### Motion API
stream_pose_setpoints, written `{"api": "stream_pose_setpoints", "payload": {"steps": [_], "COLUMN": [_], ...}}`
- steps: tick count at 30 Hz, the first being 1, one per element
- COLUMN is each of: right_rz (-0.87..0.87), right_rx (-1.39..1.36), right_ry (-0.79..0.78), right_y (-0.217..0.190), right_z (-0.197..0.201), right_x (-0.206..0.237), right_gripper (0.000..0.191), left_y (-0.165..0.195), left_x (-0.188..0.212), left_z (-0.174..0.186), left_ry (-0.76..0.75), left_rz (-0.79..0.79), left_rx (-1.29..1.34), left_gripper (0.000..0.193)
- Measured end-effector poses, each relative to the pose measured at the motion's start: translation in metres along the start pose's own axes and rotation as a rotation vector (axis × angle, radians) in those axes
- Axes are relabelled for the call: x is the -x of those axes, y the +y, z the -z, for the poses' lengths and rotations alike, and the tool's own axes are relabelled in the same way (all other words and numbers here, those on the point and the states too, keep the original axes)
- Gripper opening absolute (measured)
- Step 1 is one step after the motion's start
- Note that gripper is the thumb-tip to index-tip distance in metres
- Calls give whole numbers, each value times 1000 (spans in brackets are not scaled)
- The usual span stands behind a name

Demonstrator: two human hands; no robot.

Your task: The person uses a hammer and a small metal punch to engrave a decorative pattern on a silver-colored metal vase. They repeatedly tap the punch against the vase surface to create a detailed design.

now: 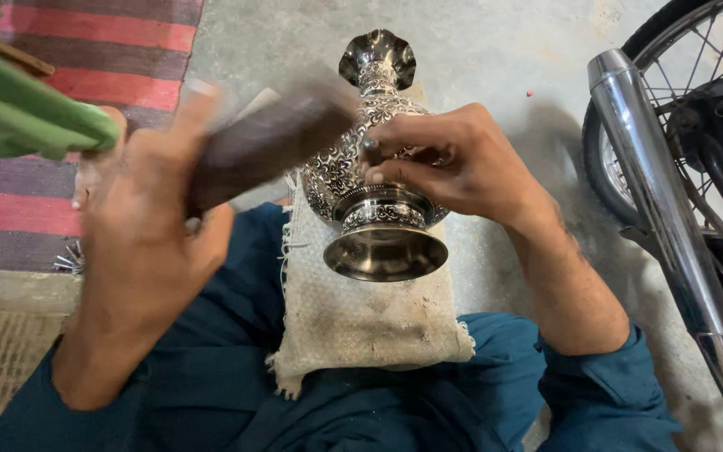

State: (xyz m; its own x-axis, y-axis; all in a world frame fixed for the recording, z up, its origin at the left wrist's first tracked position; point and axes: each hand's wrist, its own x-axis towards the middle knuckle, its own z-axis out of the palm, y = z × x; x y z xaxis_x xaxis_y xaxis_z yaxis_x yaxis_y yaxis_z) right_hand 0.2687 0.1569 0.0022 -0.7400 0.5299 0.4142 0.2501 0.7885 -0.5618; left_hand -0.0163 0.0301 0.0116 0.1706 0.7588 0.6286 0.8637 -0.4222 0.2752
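Two hands work over an ornate metal vase (361, 159) that lies on its side on a pale cloth pad (361, 322) across the person's lap, its foot toward the camera. Clenched around a dark wooden mallet (265, 142), the left hand (140, 243) is blurred and raised beside the vase. With fingers closed, the right hand (453, 163) pinches a small dark punch (371, 152) against the vase's patterned belly. To the right stands a motorcycle wheel (696, 100) with a chrome exhaust pipe (663, 218).

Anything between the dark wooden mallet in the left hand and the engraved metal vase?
Nothing visible. The dark wooden mallet in the left hand has open air to the engraved metal vase; the right hand holds a small punch against it.
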Motion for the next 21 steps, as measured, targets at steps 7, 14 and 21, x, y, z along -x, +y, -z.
{"api": "stream_pose_setpoints", "payload": {"steps": [7,14,21], "right_rz": [3,57,17], "right_rx": [-59,-34,-82], "right_ry": [-6,44,28], "right_y": [0,3,6], "right_z": [-1,-1,-2], "right_x": [0,5,9], "right_gripper": [17,22,20], "left_y": [3,8,12], "left_x": [-2,-9,-12], "left_z": [6,8,12], "left_ry": [-91,-7,-52], "left_rz": [96,-52,10], "left_rx": [-117,-176,-71], "left_gripper": [82,72,76]}}
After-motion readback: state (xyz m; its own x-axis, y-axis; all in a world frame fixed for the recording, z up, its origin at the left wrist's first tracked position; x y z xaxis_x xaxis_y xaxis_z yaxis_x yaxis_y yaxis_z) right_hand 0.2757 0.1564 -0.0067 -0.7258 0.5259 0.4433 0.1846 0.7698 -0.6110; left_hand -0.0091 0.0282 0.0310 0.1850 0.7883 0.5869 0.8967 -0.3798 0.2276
